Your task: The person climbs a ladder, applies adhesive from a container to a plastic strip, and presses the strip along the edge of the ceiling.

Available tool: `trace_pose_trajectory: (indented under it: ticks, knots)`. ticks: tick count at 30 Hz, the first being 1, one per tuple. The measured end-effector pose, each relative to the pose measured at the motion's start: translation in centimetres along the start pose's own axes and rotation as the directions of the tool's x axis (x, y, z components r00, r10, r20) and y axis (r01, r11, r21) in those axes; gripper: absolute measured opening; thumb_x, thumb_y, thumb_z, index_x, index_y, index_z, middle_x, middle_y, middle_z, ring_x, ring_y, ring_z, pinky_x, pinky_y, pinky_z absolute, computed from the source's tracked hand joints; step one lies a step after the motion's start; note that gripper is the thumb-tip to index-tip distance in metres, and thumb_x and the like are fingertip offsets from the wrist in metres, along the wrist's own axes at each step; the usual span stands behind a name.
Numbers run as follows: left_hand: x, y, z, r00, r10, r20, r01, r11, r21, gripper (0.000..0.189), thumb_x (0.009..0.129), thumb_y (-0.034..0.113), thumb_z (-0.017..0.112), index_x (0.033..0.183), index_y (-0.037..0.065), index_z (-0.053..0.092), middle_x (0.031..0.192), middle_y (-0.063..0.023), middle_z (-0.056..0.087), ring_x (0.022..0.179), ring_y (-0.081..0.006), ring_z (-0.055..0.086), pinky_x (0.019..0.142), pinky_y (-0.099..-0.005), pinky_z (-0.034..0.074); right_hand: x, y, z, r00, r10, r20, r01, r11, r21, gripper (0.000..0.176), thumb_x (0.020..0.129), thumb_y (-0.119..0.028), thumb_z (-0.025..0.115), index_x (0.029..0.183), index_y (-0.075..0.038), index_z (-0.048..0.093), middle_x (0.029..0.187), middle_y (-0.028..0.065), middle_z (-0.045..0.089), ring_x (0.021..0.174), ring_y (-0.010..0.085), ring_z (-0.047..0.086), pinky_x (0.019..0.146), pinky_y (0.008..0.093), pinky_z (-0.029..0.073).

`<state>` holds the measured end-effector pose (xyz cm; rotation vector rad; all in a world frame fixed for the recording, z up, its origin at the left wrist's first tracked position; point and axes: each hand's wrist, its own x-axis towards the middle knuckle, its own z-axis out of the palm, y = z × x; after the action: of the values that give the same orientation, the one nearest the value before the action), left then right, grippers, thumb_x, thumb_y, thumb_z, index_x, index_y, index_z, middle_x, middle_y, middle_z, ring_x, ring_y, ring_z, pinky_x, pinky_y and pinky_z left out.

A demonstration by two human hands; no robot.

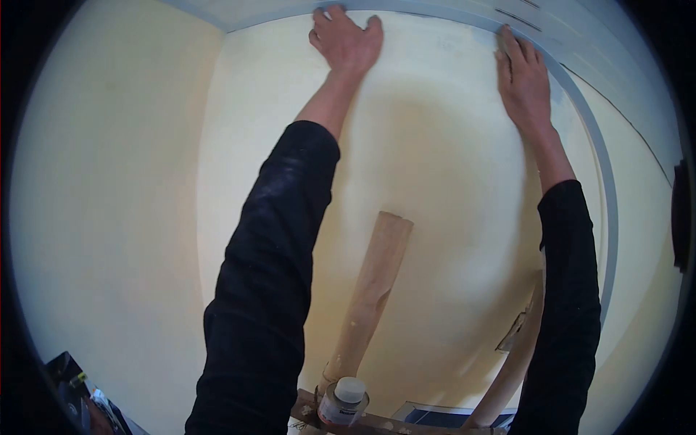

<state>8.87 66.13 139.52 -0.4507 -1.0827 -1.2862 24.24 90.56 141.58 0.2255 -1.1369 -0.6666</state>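
Both my arms, in dark sleeves, reach up along a pale wall (435, 159). My left hand (346, 40) is at the grey strip (428, 10) along the wall's top edge, its fingers bent and spread, with nothing seen in it. To the right, my right hand (525, 83) lies near the strip's curved part, fingers stretched upward and slightly apart. It also shows nothing held. The fingertips of both hands touch or nearly touch the strip.
Below stand a brown tube or post (373, 290) and a second one (507, 377), partly behind my right sleeve. A white-capped container (344, 402) sits on a brown bar at the bottom. Dark items (80, 399) are at the lower left.
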Motion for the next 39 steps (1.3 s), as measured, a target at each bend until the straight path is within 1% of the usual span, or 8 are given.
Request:
trace_pose_trajectory:
  ticks: [2,9,11,12,19,27,29,39]
  knots:
    - [0.1,-0.3,0.0,0.999,0.037,0.007,-0.037,0.998,0.050,0.068,0.093,0.037,0.069,0.140,-0.007,0.047,0.148,-0.0311,0.041,0.144,-0.0437,0.035,0.122,-0.0579,0.022,0.0,-0.2,0.0,1.000,-0.009,-0.005,0.009,1.000,-0.005,0.046,0.106,-0.025,0.052,0.150,-0.012,0.052,0.135,0.0137,0.059,0.123,0.0362,0.055,0.106,0.0475,0.046]
    - [-1.8,2.6,1.5,0.999,-0.001,0.049,0.003,0.999,-0.054,0.067,0.092,0.042,0.071,0.136,-0.005,0.051,0.144,-0.0268,0.048,0.141,-0.0416,0.038,0.120,-0.0567,0.025,0.0,-0.3,0.3,0.998,-0.044,-0.054,0.043,0.999,-0.015,0.046,0.103,-0.022,0.055,0.148,-0.012,0.053,0.133,0.0133,0.060,0.120,0.0361,0.057,0.102,0.0475,0.048]
    - [-3.8,4.9,3.7,0.975,0.219,-0.039,-0.223,0.957,-0.187,0.065,0.087,0.029,0.066,0.144,0.001,0.050,0.134,-0.0276,0.051,0.133,-0.0435,0.043,0.116,-0.0598,0.022,0.2,0.0,0.3,0.998,-0.031,-0.049,0.030,0.999,-0.023,0.047,0.100,-0.019,0.059,0.146,-0.010,0.054,0.130,0.0137,0.061,0.117,0.0367,0.058,0.099,0.0475,0.049]
    - [-4.7,5.7,4.9,0.940,0.328,-0.089,-0.340,0.916,-0.212,0.061,0.084,0.025,0.066,0.139,0.003,0.054,0.133,-0.0242,0.054,0.129,-0.0401,0.047,0.116,-0.0548,0.026,0.2,0.1,0.3,0.999,-0.020,-0.042,0.020,1.000,0.006,0.047,0.101,-0.020,0.059,0.146,-0.011,0.054,0.132,0.0150,0.061,0.119,0.0378,0.057,0.101,0.0477,0.048]
    - [-5.5,9.9,8.7,0.866,0.500,0.011,-0.457,0.800,-0.389,0.041,0.084,0.022,0.064,0.123,0.007,0.067,0.128,-0.0140,0.060,0.128,-0.0348,0.049,0.113,-0.0513,0.032,0.1,-0.2,-0.6,0.998,-0.018,-0.061,0.023,0.996,0.091,0.047,0.100,-0.018,0.059,0.146,-0.010,0.054,0.129,0.0158,0.062,0.120,0.0372,0.056,0.101,0.0481,0.047]
    - [-6.0,12.4,9.2,0.942,0.332,0.049,-0.314,0.922,-0.227,0.039,0.094,0.033,0.060,0.124,0.010,0.069,0.130,-0.0132,0.061,0.128,-0.0353,0.052,0.113,-0.0495,0.035,-0.6,1.5,-1.0,0.999,0.045,-0.004,-0.043,0.973,0.226,0.047,0.102,-0.021,0.056,0.147,-0.007,0.053,0.130,0.0171,0.061,0.122,0.0381,0.055,0.103,0.0483,0.047]
    - [-5.6,13.3,8.8,0.971,0.156,0.183,-0.101,0.955,-0.278,0.041,0.093,0.038,0.063,0.121,0.008,0.068,0.131,-0.0124,0.058,0.130,-0.0344,0.047,0.115,-0.0488,0.029,-1.3,2.3,-1.8,0.996,0.078,-0.037,-0.066,0.965,0.255,0.047,0.102,-0.021,0.056,0.147,-0.006,0.053,0.131,0.0175,0.061,0.122,0.0386,0.055,0.104,0.0482,0.046]
    - [-7.1,16.3,9.7,0.993,0.028,0.116,-0.009,0.986,-0.164,0.056,0.085,0.049,0.072,0.117,0.003,0.066,0.128,-0.0174,0.057,0.129,-0.0364,0.047,0.116,-0.0502,0.026,-3.1,3.6,-3.9,0.986,0.167,-0.022,-0.161,0.974,0.160,0.044,0.102,-0.026,0.057,0.140,-0.005,0.059,0.133,0.0157,0.061,0.124,0.0367,0.055,0.106,0.0475,0.045]
